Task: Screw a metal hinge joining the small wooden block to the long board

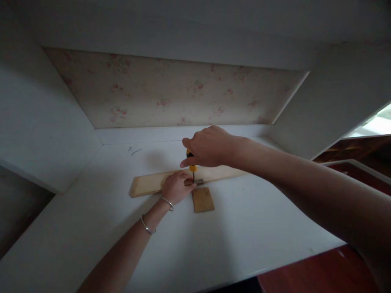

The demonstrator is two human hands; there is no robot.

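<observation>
My right hand is closed around the handle of a screwdriver, yellow and black, held upright with its shaft pointing down. The tip meets a small metal hinge at the near edge of a long pale wooden plank. My left hand rests over the plank, thumb and fingers closed about the hinge beside the tip; its fingers partly cover the spot. Just below the hinge lies a small square wooden piece with small dark holes along its upper edge.
The plank lies on a white surface with white side walls and a floral-papered back panel. A white ledge overhangs above. Dark pencil-like marks show at back left. Reddish flooring appears at lower right.
</observation>
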